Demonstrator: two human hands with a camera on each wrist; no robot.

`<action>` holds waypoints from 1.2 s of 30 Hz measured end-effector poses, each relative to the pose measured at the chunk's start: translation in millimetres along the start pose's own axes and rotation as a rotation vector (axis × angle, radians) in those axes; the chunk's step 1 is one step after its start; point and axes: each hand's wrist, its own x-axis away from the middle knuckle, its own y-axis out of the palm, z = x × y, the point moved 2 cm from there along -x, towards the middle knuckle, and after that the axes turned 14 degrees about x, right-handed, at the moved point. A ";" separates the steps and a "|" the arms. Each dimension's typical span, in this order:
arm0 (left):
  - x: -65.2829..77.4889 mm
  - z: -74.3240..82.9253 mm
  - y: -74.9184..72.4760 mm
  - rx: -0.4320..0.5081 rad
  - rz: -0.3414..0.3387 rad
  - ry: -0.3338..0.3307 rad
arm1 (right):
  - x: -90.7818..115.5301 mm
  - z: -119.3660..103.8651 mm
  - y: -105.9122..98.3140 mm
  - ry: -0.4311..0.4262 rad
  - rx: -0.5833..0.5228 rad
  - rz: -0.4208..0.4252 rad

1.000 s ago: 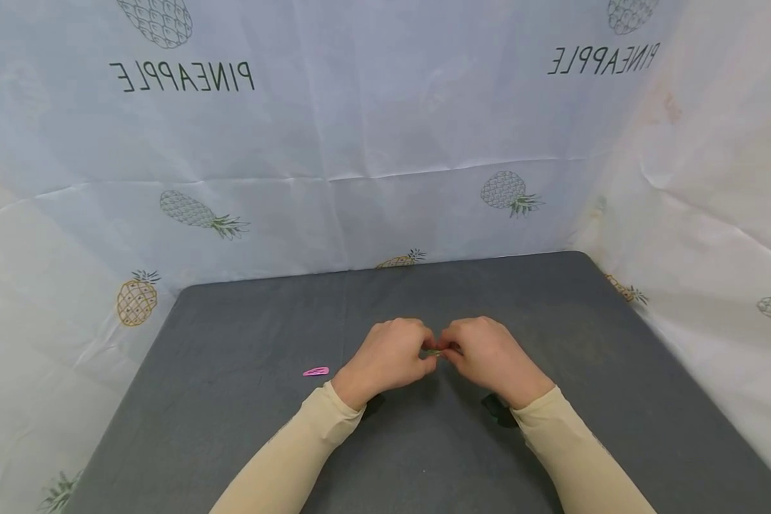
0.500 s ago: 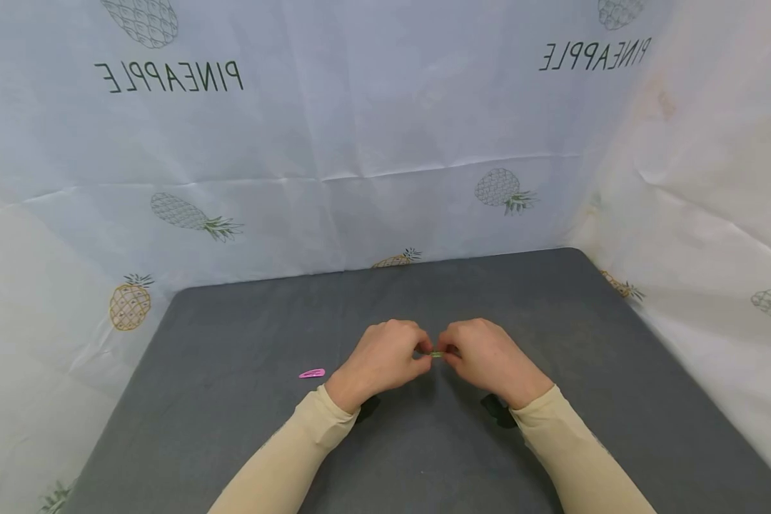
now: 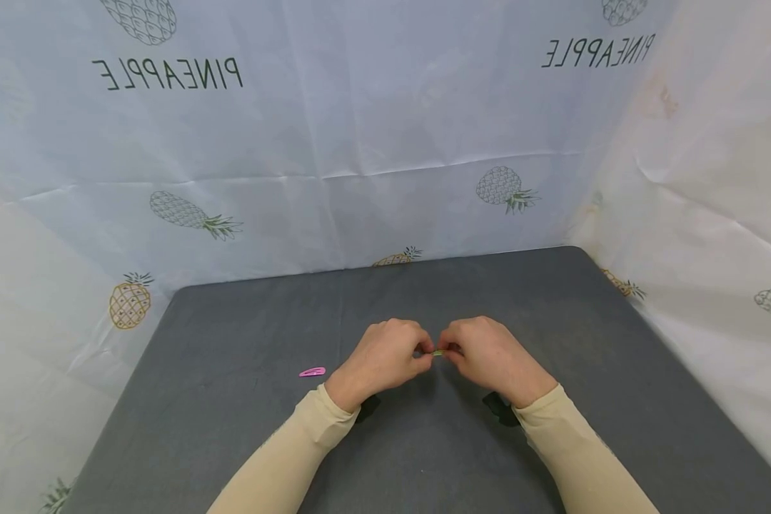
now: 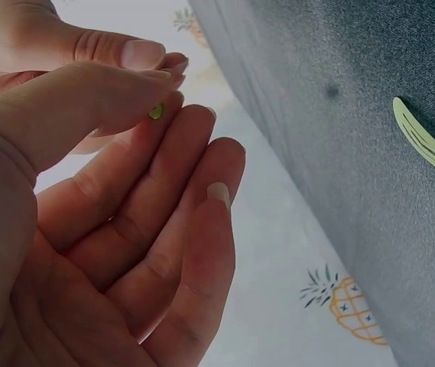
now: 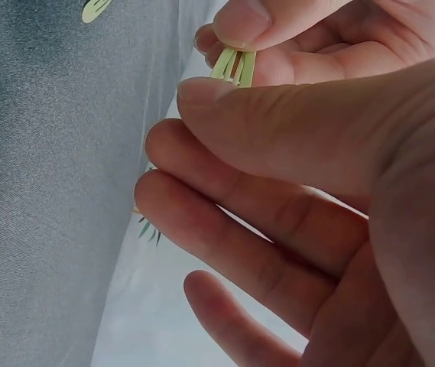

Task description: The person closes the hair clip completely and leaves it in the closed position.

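Observation:
A small green snap hair clip (image 3: 438, 353) is held in the air between both hands. My left hand (image 3: 385, 357) pinches one end with thumb and index finger, its other fingers loosely bent in the left wrist view. My right hand (image 3: 491, 357) pinches the other end between thumb and finger. In the right wrist view the slotted middle of the green clip (image 5: 233, 67) shows between the two thumbs; fingertips cover the ends. A pink snap hair clip (image 3: 312, 372) lies left of my left hand. A clip on the table (image 4: 431, 145) looks yellow-green in the left wrist view; whether it is the pink one I cannot tell.
The dark grey table (image 3: 244, 428) spreads under both forearms. A white curtain (image 3: 283, 128) with pineapple prints hangs behind it and along the sides. Dark straps (image 3: 501, 409) sit at the wrists.
The hands stay almost in place. A second ago the fingertips were closer together; now a little more of the green clip shows between them. The head view has shifted slightly.

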 end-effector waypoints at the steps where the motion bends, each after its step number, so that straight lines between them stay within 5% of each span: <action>1: -0.1 0.3 -0.4 -0.001 -0.002 0.000 | 0.1 0.0 0.0 -0.001 0.001 0.003; 36: 2.2 0.8 -4.5 -0.035 -0.001 0.052 | 1.8 0.2 -0.2 -0.086 -0.014 0.066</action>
